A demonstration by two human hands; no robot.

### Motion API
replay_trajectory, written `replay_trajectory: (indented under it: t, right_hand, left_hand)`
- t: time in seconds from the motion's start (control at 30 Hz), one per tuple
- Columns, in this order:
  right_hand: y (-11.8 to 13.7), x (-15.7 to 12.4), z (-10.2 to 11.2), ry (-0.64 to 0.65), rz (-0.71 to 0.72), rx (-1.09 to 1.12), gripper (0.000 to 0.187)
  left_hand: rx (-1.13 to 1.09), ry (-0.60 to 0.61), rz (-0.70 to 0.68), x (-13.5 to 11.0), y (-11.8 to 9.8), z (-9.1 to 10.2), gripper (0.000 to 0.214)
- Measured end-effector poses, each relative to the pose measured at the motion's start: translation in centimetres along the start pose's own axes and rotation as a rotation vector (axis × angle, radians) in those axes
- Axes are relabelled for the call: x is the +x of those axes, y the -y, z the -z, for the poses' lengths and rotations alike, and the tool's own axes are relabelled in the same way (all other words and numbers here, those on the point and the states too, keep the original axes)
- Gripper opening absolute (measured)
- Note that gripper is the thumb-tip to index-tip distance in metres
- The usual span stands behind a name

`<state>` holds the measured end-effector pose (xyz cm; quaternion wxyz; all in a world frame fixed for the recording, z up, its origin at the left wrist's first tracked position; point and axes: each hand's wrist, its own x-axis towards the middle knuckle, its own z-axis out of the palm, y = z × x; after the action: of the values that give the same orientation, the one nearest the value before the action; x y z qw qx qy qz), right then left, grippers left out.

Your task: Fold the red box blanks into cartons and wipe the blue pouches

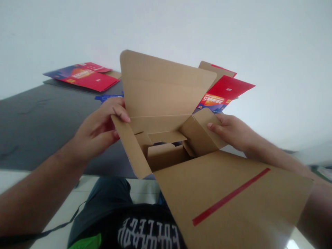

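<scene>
A brown cardboard box (pixel 166 103) with a red and blue printed outside is held up in front of me, partly folded, its inside facing me. My left hand (pixel 101 129) grips the left side wall, thumb on the inner face. My right hand (pixel 230 131) presses the right side flap, fingers curled round its edge. A large flap with a red adhesive strip (pixel 230 197) hangs toward me at the lower right. The tall back panel stands upright.
A dark grey table (pixel 38 121) lies at the left. Flat red and blue printed box blanks (pixel 83 76) rest on its far end, with a blue piece (pixel 109 97) nearer. A white wall fills the background. My lap shows below.
</scene>
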<state>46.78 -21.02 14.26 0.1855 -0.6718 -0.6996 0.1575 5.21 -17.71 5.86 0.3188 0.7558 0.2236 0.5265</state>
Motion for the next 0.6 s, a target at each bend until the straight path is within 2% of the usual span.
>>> replay_trajectory:
  t: [0.07, 0.23, 0.3, 0.37, 0.47, 0.6]
  right_hand:
    - [-0.3, -0.1, 0.0, -0.002, 0.008, 0.024, 0.022]
    - [-0.4, -0.2, -0.1, 0.0, -0.004, 0.087, 0.023]
    - [-0.1, -0.3, -0.1, 0.008, -0.032, 0.109, 0.022]
    - [0.2, -0.5, 0.0, 0.014, -0.07, 0.144, 0.021]
    - [0.4, -0.8, 0.0, 0.002, -0.098, 0.183, 0.02]
    - [0.1, -0.8, -0.2, -0.007, -0.097, 0.244, 0.021]
  left_hand:
    - [0.227, 0.022, -0.147, 0.0, -1.3, 0.5, 0.021]
    - [0.73, 0.206, -0.437, 0.1, -4.7, 0.6, 0.037]
    - [0.863, 0.216, -0.463, -0.2, -5.5, 0.2, 0.046]
    - [0.933, 0.209, -0.429, -0.7, -5.9, -0.2, 0.05]
    - [0.955, 0.195, -0.382, -1.5, -6.2, -0.6, 0.05]
    - [0.945, 0.203, -0.387, -2.4, -6.3, -0.9, 0.052]
